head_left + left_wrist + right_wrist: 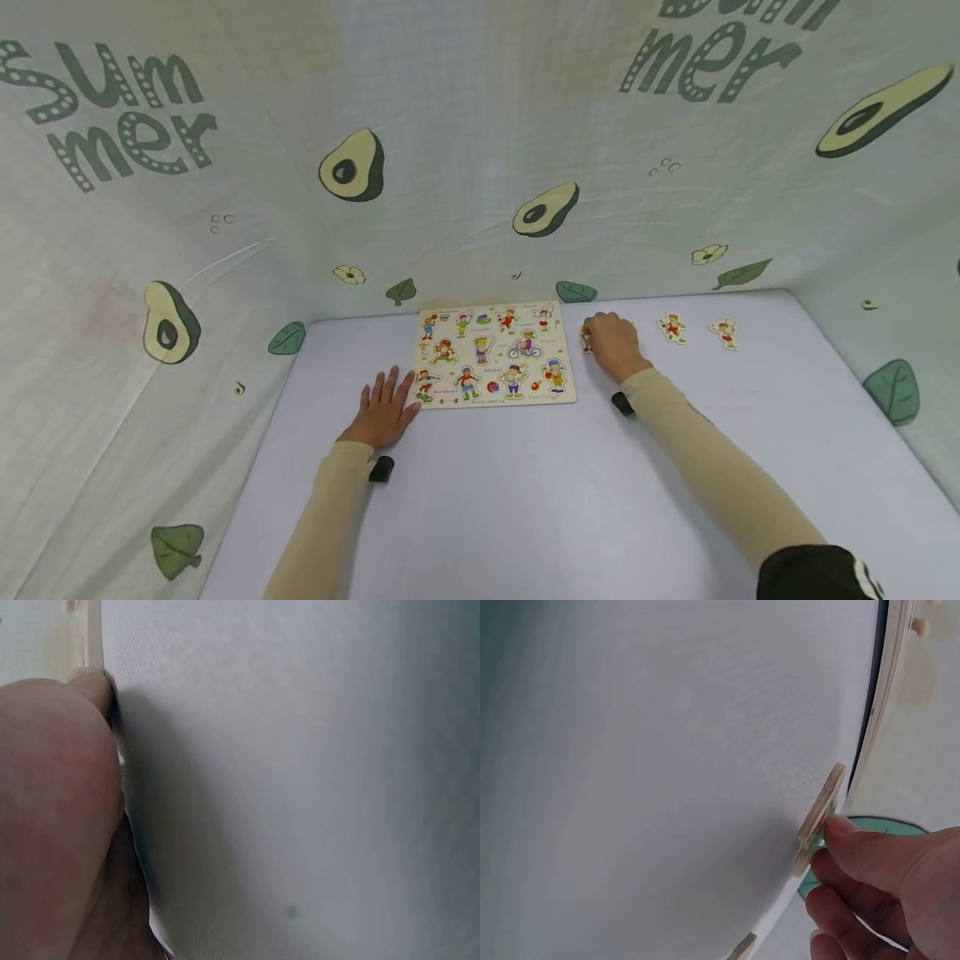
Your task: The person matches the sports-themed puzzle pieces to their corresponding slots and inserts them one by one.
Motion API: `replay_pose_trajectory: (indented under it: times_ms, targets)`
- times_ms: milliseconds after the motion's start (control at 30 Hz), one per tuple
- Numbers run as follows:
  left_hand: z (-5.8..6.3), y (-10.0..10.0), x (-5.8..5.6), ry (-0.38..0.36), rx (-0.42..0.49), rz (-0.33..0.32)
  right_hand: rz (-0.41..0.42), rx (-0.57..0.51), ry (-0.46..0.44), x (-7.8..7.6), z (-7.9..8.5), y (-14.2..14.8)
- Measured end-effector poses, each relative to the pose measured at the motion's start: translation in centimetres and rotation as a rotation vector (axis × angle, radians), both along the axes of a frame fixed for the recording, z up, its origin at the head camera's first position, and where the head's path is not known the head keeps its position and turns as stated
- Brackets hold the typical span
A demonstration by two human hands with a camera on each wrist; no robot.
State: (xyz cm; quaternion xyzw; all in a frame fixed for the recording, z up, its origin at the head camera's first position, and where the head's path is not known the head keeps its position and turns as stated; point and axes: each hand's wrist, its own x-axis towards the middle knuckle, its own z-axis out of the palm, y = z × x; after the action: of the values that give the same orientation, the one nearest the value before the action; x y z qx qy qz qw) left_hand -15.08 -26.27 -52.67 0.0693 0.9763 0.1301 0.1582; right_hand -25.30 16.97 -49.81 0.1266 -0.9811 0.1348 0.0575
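Observation:
A cream wooden puzzle board [495, 397] lies flat near the back of the table, with several colourful sports figures in it. My left hand [384, 410] lies spread at the board's left edge, thumb and fingertips touching its side. In the left wrist view, the thumb [56, 795] is beside the board's edge [92, 637]. Just right of the board, my right hand [615, 343] pinches a small wooden figure piece [823, 806] between thumb and fingers. The piece is tilted up on its edge in the right wrist view, and the hand partly hides its printed face.
Two more figure pieces, a red-clad one [672, 328] and a paler one [724, 334], lie to the right of my right hand. Behind the white table [480, 500] hangs a pale cloth [450, 167] printed with avocados, leaves and lettering.

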Motion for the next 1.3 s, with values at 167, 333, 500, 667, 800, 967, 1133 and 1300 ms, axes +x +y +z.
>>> replay_pose_trajectory:
  times_ms: [167,333,500,667,800,967,1133,1300]
  targets:
    - [0.0,0.0,-0.1,-0.008,-0.018,-0.001,0.009,0.036,-0.012,-0.3,0.0,-0.2]
    - [0.0,0.0,-0.3,-0.022,-0.018,-0.007,0.018,0.073,-0.046,-0.3,-0.2,-0.2]
    - [-0.3,-0.2,-0.4,-0.014,-0.013,-0.014,0.024,0.083,-0.046,-0.3,-0.1,-0.3]
    - [-0.5,-0.3,-0.3,0.006,-0.011,-0.014,0.049,0.053,0.000,-0.4,1.1,-1.0]
    - [-0.3,-0.3,-0.2,0.000,-0.006,-0.008,0.079,0.031,0.033,-0.5,2.1,-2.1]
    - [0.0,-0.3,-0.1,-0.012,-0.005,-0.003,0.110,0.007,0.069,-0.6,2.8,-4.1]
    - [-0.1,-0.3,-0.2,-0.025,-0.015,-0.004,0.141,-0.005,0.075,-0.8,3.1,-5.8]
    - [0.0,-0.2,-0.2,-0.019,-0.019,-0.004,0.184,-0.002,0.088,-1.0,3.2,-7.4]
